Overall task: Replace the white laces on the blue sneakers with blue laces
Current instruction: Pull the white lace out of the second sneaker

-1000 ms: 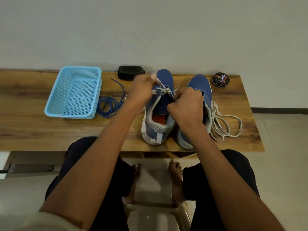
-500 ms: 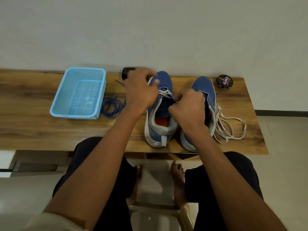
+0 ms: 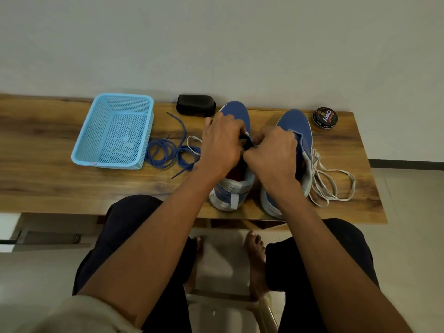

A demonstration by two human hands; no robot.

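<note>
- Our left hand [image 3: 222, 143] sits curled over the tongue area of the left blue sneaker [image 3: 234, 155], fingers bent down onto it; what they pinch is hidden from us.
- Our right hand [image 3: 271, 152] is curled just beside it, fingertips meeting the left hand at the dark tongue; we cannot tell what it grips.
- A loop of white lace [image 3: 192, 145] trails out left of our left hand.
- The right blue sneaker [image 3: 300, 131] stands beside, its loose white lace [image 3: 334, 183] heaped on the wooden table [image 3: 48, 183].
- The blue laces [image 3: 165, 153] lie coiled between the sneakers and a light-blue basket [image 3: 115, 133].
- At the wall edge: a black case [image 3: 195, 105] and a shoe polish tin [image 3: 325, 117].
</note>
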